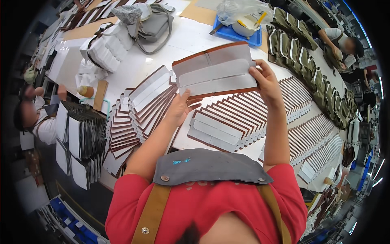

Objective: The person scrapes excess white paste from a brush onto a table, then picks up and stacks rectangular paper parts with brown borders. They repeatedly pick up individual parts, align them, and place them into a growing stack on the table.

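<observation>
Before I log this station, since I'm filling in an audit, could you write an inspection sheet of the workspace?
Surface: white table, largely covered.
Job's things: held panel, grey with brown edges; fanned panels below it.
Clutter: grey bag; blue tray with a white bowl.
Hands: right hand grips the panel's right edge; left hand is at its lower left corner, grip unclear.
Cables: nothing clearly seen.
Surroundings: one person at left, another at right; rim blurred.
</observation>
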Tool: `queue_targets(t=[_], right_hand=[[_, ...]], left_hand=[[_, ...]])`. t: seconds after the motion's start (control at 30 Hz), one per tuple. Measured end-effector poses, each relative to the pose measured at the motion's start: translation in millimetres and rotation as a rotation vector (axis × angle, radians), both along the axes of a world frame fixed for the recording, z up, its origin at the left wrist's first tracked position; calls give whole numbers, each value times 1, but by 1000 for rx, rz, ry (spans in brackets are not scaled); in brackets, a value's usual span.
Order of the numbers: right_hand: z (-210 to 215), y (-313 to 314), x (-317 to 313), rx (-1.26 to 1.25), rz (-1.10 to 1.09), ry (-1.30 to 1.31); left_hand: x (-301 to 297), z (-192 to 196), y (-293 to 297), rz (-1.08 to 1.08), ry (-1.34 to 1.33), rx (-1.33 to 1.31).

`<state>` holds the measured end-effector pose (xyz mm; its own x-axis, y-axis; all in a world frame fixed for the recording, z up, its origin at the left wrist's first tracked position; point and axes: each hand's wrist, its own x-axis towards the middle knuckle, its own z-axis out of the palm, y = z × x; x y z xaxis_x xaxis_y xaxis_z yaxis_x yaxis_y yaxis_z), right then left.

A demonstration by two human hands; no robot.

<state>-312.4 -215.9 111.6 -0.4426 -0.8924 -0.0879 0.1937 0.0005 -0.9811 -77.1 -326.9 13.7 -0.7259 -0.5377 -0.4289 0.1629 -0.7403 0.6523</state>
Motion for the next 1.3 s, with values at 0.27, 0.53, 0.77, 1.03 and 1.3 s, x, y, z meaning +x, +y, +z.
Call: queue_targets(t=[0.27, 0.53, 0.77, 1.03, 1.3], right_hand=[[-65, 15, -3, 267, 15, 117], [-98, 6, -10, 311, -89, 57], [-127, 11, -21, 350, -191, 85], [-178, 14, -76, 406, -398, 117], [-229, 1, -179, 448, -668, 352]], left_hand=[[24, -17, -29, 158, -275, -395], [21, -19, -45, 228, -256, -352], [4, -47, -58, 64, -401, -492], [-81, -93, -82, -87, -394, -727], [-209, -107, -107, -192, -413, -1062]])
